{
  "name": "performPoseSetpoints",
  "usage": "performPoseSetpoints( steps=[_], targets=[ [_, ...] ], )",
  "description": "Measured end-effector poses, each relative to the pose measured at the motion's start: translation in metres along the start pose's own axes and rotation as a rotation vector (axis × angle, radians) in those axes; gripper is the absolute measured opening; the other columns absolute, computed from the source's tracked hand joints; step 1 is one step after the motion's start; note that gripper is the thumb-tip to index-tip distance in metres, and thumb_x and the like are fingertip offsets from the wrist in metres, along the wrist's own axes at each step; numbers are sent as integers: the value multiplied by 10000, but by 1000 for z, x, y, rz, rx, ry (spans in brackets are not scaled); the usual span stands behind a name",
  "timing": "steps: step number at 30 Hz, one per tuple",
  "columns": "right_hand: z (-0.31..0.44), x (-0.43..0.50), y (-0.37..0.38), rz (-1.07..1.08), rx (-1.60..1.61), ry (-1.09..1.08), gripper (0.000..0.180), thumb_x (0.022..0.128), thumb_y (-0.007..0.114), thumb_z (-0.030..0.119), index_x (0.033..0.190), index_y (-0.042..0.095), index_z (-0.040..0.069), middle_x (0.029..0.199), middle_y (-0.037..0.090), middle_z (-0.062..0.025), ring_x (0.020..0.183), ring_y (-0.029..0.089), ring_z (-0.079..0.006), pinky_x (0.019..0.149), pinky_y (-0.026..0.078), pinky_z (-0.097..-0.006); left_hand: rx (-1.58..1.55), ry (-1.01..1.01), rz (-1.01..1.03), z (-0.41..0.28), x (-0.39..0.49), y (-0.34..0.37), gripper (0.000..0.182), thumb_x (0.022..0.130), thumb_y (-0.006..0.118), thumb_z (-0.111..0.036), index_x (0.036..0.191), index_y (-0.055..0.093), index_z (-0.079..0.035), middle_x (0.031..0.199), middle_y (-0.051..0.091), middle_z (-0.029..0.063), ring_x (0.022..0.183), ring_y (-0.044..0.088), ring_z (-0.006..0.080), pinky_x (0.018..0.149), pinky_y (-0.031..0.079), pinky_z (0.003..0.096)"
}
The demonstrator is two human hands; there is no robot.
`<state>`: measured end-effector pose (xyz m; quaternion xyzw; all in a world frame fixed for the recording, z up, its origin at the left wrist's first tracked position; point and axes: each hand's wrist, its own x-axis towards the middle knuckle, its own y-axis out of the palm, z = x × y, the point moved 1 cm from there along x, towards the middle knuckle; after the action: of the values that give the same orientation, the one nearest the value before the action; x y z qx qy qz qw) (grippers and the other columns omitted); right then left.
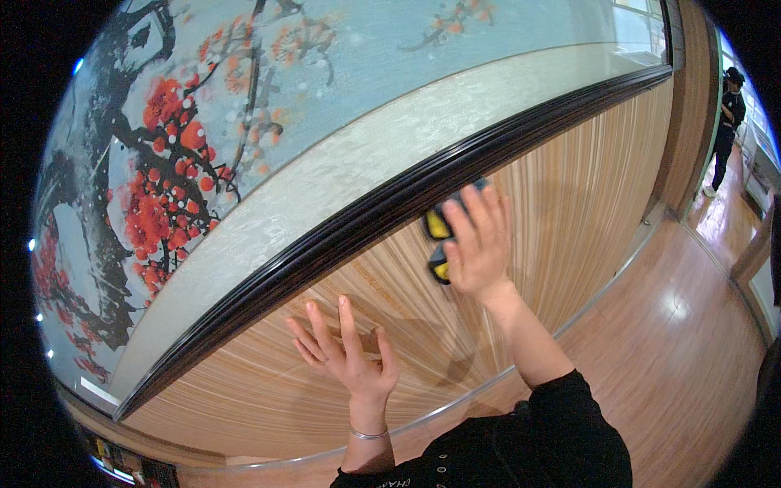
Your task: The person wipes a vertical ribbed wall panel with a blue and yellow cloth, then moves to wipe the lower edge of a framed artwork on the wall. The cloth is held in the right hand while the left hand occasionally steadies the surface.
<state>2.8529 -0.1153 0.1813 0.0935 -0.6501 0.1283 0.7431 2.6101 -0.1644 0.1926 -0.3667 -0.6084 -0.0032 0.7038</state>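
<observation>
My right hand (479, 244) presses a folded grey-and-yellow cloth (438, 226) with dark edging to a wood-grain wall panel (543, 201). Hand and cloth are slightly blurred, and the palm hides part of the cloth. Just above them runs the dark, glossy lower rail of a picture frame (390, 210). Lower and to the left, my left hand (354, 354) is empty, its fingers spread in front of the same panel. Whether its fingertips touch the panel I cannot tell. Inside the frame is a large painting (341, 79) of red blossoms on dark branches against pale blue.
A metal strip (451, 405) edges the panel's foot, where the wood-look floor (659, 329) begins. At the right, a brown post (686, 116) stands beside an opening. Beyond it, a person (726, 128) in dark clothing stands near windows.
</observation>
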Motion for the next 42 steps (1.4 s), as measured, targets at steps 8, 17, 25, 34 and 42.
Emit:
performPoseSetpoints(
  steps=[8, 17, 25, 34, 42],
  targets=[
    [5, 0, 5, -70, 11, 225, 538, 1051, 434, 244, 1529, 407, -3, 1618, 337, -232, 1538, 218, -432, 1237, 109, -592, 78, -63, -19, -17, 7, 7, 741, 895, 704, -317, 1542, 444, -66, 1664, 162, 259, 1536, 58, 527, 1198, 58, 635],
    [71, -2, 16, 133, 38, -243, 511, 1010, 496, 248, 1518, 511, 190, 1615, 426, -8, 1512, 355, -215, 1260, 177, -503, 88, -96, -75, -25, 17, 7, 815, 899, 707, -345, 1584, 360, -70, 1667, 144, 252, 1535, 35, 529, 1181, 104, 670],
    [9, 15, -1, 122, 43, -258, 488, 1014, 498, 249, 1501, 531, 238, 1594, 456, 21, 1496, 377, -187, 1259, 193, -480, 118, -40, -59, -43, 25, 13, 846, 863, 738, -300, 1597, 354, -129, 1672, 125, 240, 1530, 22, 540, 1176, 97, 700],
    [-70, -1, -20, -63, -4, 139, 491, 1054, 445, 272, 1514, 478, 105, 1607, 399, -145, 1532, 274, -365, 1246, 124, -568, 132, -60, -35, -49, 25, 12, 831, 811, 773, -245, 1562, 432, -145, 1676, 146, 220, 1531, 43, 542, 1167, 145, 704],
    [-14, -26, -8, 8, 48, 233, 567, 1044, 449, 265, 1548, 386, 13, 1640, 303, -228, 1537, 193, -467, 1233, 89, -621, 104, -67, -1, -40, 13, 5, 823, 790, 744, -175, 1543, 430, -66, 1641, 277, 205, 1529, 144, 515, 1185, 194, 650]
  ],
)
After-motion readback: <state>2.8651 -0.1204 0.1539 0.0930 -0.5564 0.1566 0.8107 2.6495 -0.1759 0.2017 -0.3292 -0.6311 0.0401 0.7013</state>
